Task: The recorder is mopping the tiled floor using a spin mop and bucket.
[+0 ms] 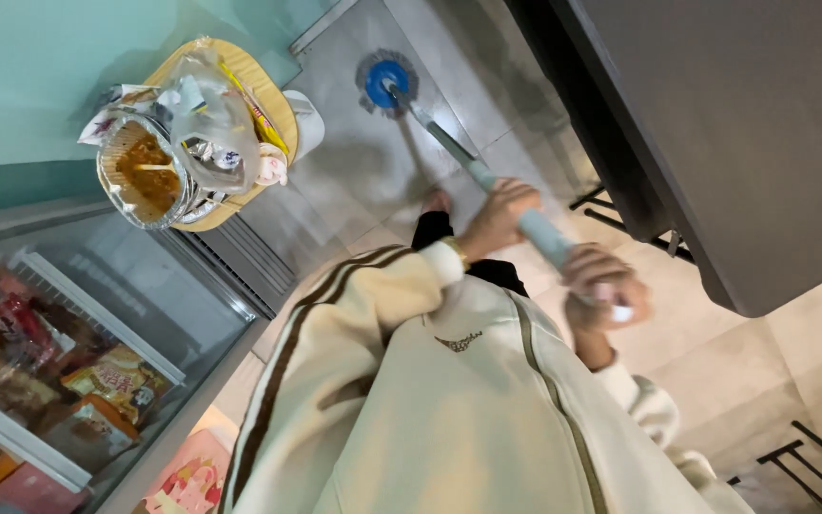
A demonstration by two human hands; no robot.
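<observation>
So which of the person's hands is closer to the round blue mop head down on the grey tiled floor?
The left hand. It grips the pale mop handle partway down, closer to the round blue mop head. The right hand holds the handle's top end, farthest from the head.

Grey tiled floor (373,152) (glossy); dark table (715,124)

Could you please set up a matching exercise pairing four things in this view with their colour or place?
Things:
1. mop head
2. mop handle
3. foil dish of food
4. packaged snacks

Descriptions:
A. on the round wooden stool top
B. gripped by both hands
C. blue, on the grey tiled floor
D. behind the glass of the display case

Pairs: 1-C, 2-B, 3-A, 4-D. The left hand grips lower down the handle than the right hand.
</observation>
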